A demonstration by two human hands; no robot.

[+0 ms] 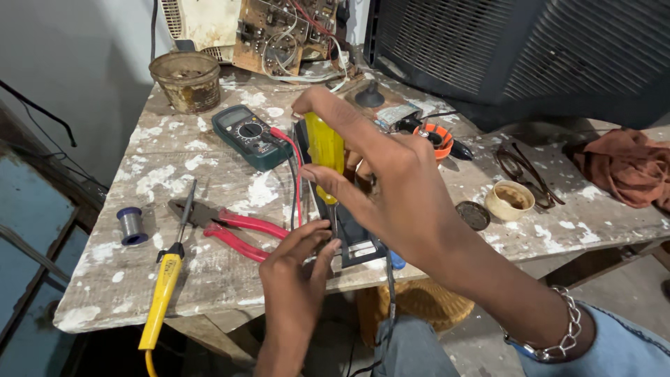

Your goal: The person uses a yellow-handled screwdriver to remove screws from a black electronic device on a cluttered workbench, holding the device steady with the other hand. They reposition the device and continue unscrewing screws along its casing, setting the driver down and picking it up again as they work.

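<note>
pliers (pixel 234 227) and multimeter (pixel 251 136) crowding left approach

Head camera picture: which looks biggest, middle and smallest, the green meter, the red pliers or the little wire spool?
1. Red pliers, a bit longer than the meter, though they lie nearer the camera, so that ranking is unsure.
2. Green meter.
3. Wire spool, clearly smallest.

Right grip (pixel 377 188) clenched, wrist raised; left grip (pixel 296 262) fingers pinched below.
</note>
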